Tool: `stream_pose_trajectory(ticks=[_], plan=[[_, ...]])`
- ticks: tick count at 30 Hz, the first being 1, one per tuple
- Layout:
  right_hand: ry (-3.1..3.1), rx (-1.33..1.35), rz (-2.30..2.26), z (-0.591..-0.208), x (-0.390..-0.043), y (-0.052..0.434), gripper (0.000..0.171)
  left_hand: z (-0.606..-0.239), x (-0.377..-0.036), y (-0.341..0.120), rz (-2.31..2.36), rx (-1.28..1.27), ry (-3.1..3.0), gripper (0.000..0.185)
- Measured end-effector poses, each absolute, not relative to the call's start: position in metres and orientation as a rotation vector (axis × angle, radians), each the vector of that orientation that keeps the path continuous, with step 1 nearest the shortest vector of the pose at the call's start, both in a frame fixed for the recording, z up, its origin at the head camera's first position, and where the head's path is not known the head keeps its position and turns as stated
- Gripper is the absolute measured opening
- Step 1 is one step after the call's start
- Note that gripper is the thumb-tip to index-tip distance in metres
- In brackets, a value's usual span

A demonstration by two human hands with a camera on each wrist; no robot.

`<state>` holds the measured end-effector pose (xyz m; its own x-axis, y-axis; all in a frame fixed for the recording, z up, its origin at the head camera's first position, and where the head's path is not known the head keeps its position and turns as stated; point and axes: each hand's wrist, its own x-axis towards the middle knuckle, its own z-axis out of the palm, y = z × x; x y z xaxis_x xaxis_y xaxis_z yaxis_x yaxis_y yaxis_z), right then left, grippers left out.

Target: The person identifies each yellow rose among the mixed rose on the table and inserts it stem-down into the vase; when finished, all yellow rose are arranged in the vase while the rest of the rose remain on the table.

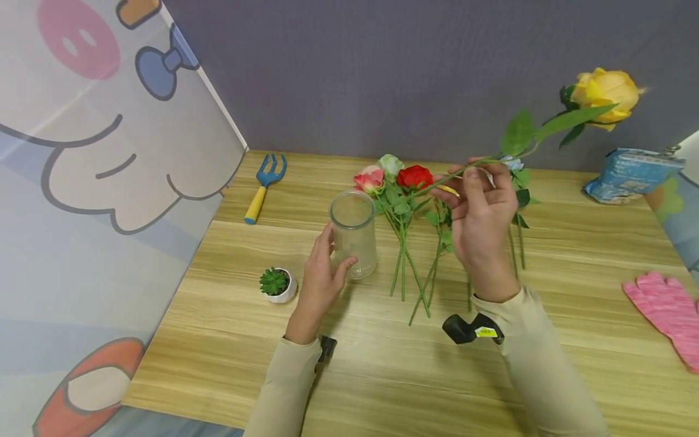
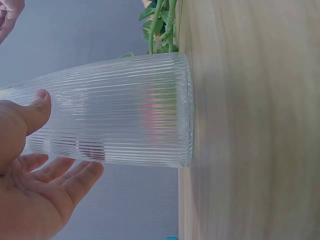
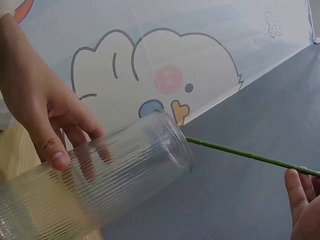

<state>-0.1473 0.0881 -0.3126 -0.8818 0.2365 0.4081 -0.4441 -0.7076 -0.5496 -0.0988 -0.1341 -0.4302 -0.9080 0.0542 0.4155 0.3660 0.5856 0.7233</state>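
Note:
My left hand (image 1: 319, 276) holds a clear ribbed glass vase (image 1: 356, 246) upright on the table, thumb on one side and fingers round the other. In the left wrist view the vase (image 2: 115, 110) looks sideways, its base on the wood. My right hand (image 1: 486, 224), raised over the table, pinches the green stem of a yellow rose (image 1: 606, 97) whose bloom points up and right. In the right wrist view the lower end of the stem (image 3: 250, 155) comes up to the vase rim; whether it crosses the rim I cannot tell.
Behind the vase lie a pink rose (image 1: 369, 178), a pale green flower (image 1: 391, 164) and a red rose (image 1: 415, 176). A light blue flower (image 1: 512, 162), partly hidden, lies farther right. Around them are a hand fork (image 1: 264, 187), a potted succulent (image 1: 278, 285), a blue packet (image 1: 630, 176) and a pink glove (image 1: 666, 312).

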Motion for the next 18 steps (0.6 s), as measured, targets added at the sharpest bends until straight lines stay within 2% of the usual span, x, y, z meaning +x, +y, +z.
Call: stream_pose_trajectory(ticks=[18], plan=[[-1.062,0.467,2.512,-0.313,-0.153,0.071,0.01,-0.431,-0.098,-0.134,-1.255,-0.339,-2.471,0.076]])
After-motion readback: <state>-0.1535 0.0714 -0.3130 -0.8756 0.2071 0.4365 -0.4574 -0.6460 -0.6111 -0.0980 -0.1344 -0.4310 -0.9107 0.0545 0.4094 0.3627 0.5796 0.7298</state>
